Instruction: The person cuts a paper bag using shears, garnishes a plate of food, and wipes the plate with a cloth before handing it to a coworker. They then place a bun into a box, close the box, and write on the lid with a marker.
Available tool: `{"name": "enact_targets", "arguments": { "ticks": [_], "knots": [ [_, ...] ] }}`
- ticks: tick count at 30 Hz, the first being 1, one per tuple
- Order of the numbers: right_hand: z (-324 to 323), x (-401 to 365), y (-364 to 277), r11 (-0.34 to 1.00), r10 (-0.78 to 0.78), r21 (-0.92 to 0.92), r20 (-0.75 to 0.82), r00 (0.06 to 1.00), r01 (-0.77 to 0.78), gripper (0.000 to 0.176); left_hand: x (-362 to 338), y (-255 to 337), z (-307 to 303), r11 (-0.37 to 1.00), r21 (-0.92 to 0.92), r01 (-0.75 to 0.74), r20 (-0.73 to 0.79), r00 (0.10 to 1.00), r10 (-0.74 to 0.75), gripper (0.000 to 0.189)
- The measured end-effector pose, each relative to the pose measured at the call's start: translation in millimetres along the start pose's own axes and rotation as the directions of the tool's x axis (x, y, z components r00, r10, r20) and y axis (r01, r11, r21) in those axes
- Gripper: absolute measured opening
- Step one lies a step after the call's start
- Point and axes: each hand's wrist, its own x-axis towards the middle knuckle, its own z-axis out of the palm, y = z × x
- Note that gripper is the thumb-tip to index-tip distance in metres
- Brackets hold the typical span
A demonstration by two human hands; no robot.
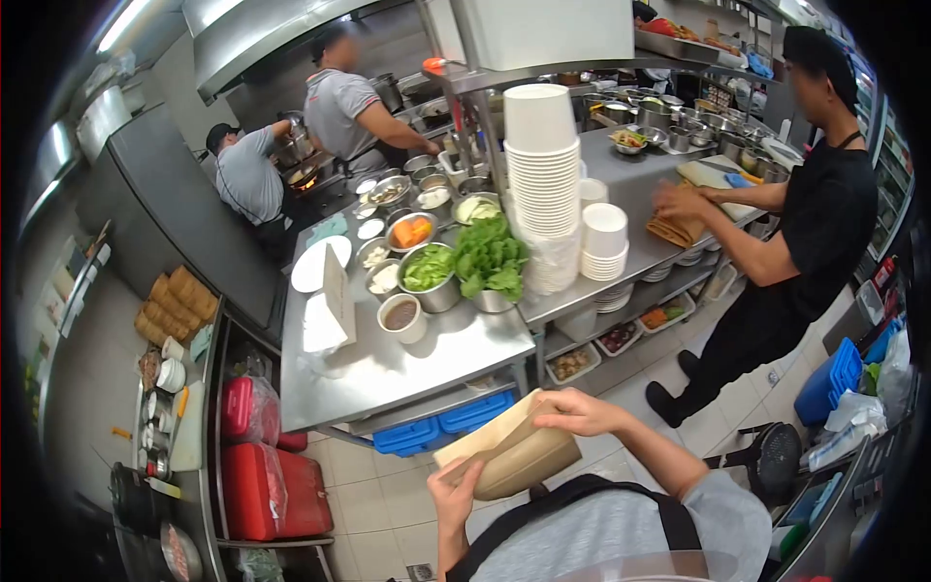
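A brown paper bag [529, 464] is held in front of my body, above the tiled floor. My left hand [454, 493] grips its left end, the thumb lying on the paper. At the upper right edge, my right hand [579, 412] pinches the bag between thumb and fingers. The bag's mouth looks partly spread between the hands; I cannot see inside it. Beyond it, on the steel table [456, 357], stand a paper cup of brown sauce [401, 320], a pot of chopped lettuce [428, 268] and a bunch of leafy greens [491, 254].
Stacked white tubs [543, 184] rise at the table's right. Blue lids [441, 427] sit on the shelf below. Red containers [276, 493] fill the left rack. A co-worker in black [776, 213] handles brown material at the right counter; two people in grey work at the stove.
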Motion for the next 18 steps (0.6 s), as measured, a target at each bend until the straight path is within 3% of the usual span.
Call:
{"name": "enact_targets", "arguments": {
  "ticks": [2, 5, 6, 7, 8, 10, 11, 12, 14, 16, 18],
  "knots": [
    [-0.5, 58.9, 0.1, 0.984, -0.151, -0.078, 0.124, 0.981, 0.162, 0.028, 2.6, 1.7, -29.6, 1.000, 0.003, -0.011, -0.218, 0.976, 0.011, 0.013],
    [-22.4, 154.9, 13.2, 0.916, -0.226, -0.309, 0.123, 0.966, 0.254, 0.032, 5.1, 3.0, -61.1, 1.000, 0.018, -0.019, -0.424, 0.905, 0.025, 0.014],
    [-37.8, 195.2, 23.9, 0.870, -0.287, -0.379, 0.130, 0.949, 0.315, 0.033, 4.9, -4.9, -74.0, 1.000, 0.021, -0.022, -0.421, 0.907, 0.028, 0.016],
    [-55.6, 231.2, 16.5, 0.816, -0.127, -0.552, 0.119, 0.985, 0.172, 0.033, 5.6, -14.3, -88.6, 0.999, 0.024, -0.029, -0.416, 0.909, 0.036, 0.020],
    [-72.7, 272.6, 35.4, 0.723, -0.207, -0.669, 0.028, 0.978, 0.172, 0.030, 13.3, -19.4, -97.9, 0.999, 0.027, -0.038, -0.409, 0.911, 0.046, 0.024],
    [-116.5, 357.1, 68.2, 0.481, 0.088, -0.861, -0.138, 0.986, -0.164, 0.022, 36.4, -22.7, -101.0, 0.997, 0.026, -0.076, -0.480, 0.874, 0.079, 0.023],
    [-143.3, 390.0, 94.6, 0.367, 0.083, -0.908, -0.184, 0.979, -0.202, 0.021, 48.2, -30.4, -104.2, 0.997, 0.039, -0.069, -0.513, 0.855, 0.079, 0.021],
    [-167.5, 416.0, 119.4, 0.246, 0.078, -0.941, -0.221, 0.972, -0.234, 0.020, 56.5, -37.0, -104.1, 0.997, 0.049, -0.055, -0.550, 0.832, 0.073, 0.019],
    [-212.1, 453.1, 151.9, 0.126, 0.146, -0.923, -0.346, 0.927, -0.364, 0.022, 75.8, -30.3, -106.7, 0.993, 0.113, -0.022, -0.481, 0.874, 0.074, 0.016],
    [-242.5, 462.3, 157.9, -0.107, 0.162, -0.883, -0.468, 0.869, -0.457, 0.025, 108.7, -18.0, -107.9, 0.988, 0.148, -0.054, -0.455, 0.883, 0.116, 0.015],
    [-284.3, 484.5, 188.2, -0.171, 0.220, -0.813, -0.582, 0.783, -0.557, 0.029, 136.1, -8.4, -107.0, 0.982, 0.151, -0.113, -0.486, 0.857, 0.173, 0.017]
  ]
}}
